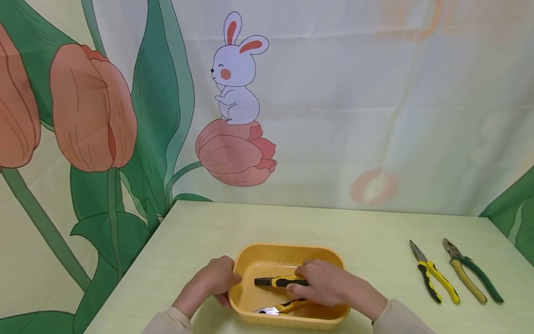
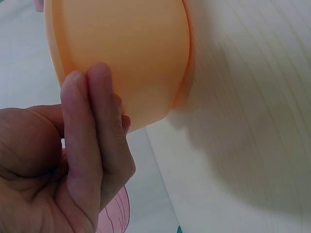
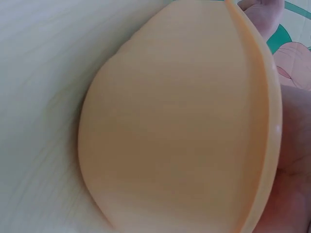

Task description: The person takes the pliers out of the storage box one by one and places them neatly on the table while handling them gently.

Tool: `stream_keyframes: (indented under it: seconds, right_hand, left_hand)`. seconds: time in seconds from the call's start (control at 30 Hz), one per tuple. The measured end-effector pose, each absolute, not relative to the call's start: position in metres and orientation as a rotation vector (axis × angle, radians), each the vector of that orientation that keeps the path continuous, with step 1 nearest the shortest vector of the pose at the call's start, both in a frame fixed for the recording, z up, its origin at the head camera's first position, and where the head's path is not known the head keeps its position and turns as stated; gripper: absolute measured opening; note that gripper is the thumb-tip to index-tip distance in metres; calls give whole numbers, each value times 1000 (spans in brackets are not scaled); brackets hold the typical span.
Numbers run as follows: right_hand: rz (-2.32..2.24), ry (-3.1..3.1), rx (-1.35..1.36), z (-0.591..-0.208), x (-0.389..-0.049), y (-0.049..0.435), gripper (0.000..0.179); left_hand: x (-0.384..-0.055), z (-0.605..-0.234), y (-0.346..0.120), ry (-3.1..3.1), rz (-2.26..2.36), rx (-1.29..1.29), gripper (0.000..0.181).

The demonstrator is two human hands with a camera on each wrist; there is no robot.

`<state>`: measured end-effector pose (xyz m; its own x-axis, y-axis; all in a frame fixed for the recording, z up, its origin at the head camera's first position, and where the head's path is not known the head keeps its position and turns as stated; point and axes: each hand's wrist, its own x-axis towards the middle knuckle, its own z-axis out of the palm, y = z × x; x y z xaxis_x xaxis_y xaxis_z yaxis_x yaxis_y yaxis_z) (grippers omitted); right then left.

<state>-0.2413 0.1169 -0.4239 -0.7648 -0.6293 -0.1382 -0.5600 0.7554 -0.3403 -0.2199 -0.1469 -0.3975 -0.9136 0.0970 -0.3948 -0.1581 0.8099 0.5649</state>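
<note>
A yellow plastic tub stands on the table near its front. My left hand grips the tub's left rim, and in the left wrist view its fingers lie against the outer wall. Inside the tub, my right hand holds black-and-yellow pliers by the handles, their dark jaws pointing left. Below them in the tub lies a second tool with bright metal jaws and yellow-and-black handles, partly hidden. The tub's wall covers most of the right wrist view, hiding the held pliers there.
On the table's right side lie long-nose pliers with yellow-and-black handles. Beside them are worn pliers with one tan and one green handle. Behind the pale table hangs a printed cloth with tulips and a rabbit.
</note>
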Motion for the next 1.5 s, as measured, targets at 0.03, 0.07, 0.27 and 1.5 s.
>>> stream_keyframes:
  seconds: [0.03,0.07,0.27,1.5]
  right_hand:
    - [-419,2710,-930,-424,-241,117,44]
    - [-430,2709,-929,-424,-240,117,46]
    - [-546,2688,-892,-422,-235,115,50]
    - [-1012,2482,-601,-408,-217,121,53]
  left_hand:
    - [-220,-397,-147,2588,856,-46,8]
    - [-220,-397,-147,2587,855,-47,8]
    - [-221,-397,-146,2577,850,-57,8]
    - [-224,-399,-146,2566,813,-83,8]
